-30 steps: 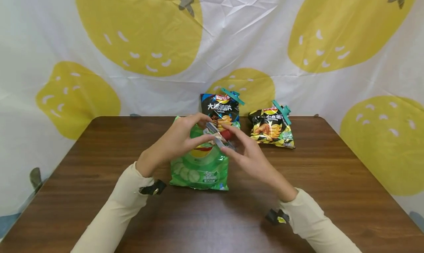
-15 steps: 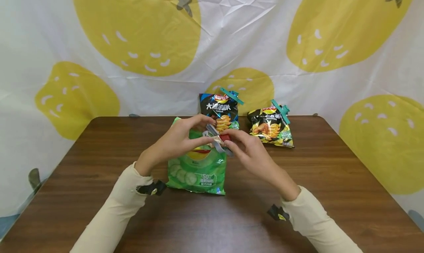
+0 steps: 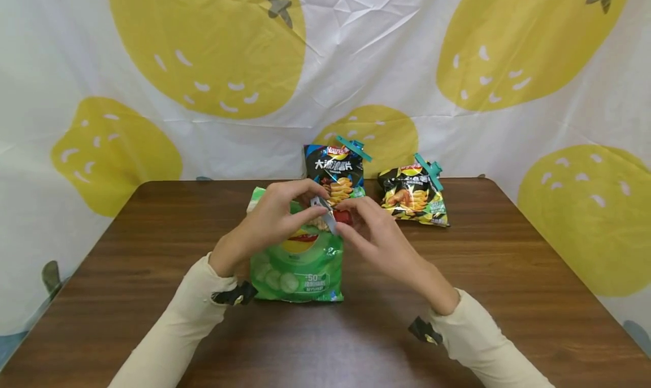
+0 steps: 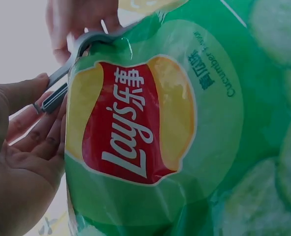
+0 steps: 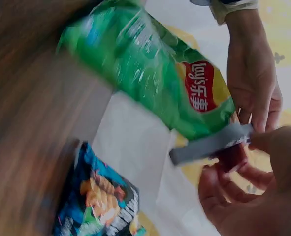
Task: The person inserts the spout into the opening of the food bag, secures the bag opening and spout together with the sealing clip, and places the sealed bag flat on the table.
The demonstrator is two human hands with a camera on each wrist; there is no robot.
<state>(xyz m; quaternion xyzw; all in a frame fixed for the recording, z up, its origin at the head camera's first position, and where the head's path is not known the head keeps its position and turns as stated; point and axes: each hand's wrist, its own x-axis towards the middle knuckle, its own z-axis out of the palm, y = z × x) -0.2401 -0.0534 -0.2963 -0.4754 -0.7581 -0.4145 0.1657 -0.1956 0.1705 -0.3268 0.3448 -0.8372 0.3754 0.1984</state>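
A green bag of cucumber Lay's chips (image 3: 297,269) stands on the table, its printed front facing me in the head view. At its top edge is a grey bag clip (image 5: 211,144) with a red part (image 5: 232,157). My left hand (image 3: 269,218) pinches one end of the clip between thumb and fingers. From the other side my right hand (image 3: 381,235) grips the clip near its red part, the thumb along the grey bar. Both hands hide much of the clip and the bag's top edge, so how far the clip spans the bag cannot be told.
Behind stand a black-and-blue chip bag (image 3: 330,166) with a teal clip (image 3: 354,147) and a black-and-yellow chip bag (image 3: 412,199) with another teal clip (image 3: 430,171). The brown wooden table (image 3: 483,275) ends at a lemon-printed cloth (image 3: 229,145).
The green bag has shifted slightly left and toward me. The clip has turned between my hands, its grey bars now looking closer together. Both hands keep their hold.
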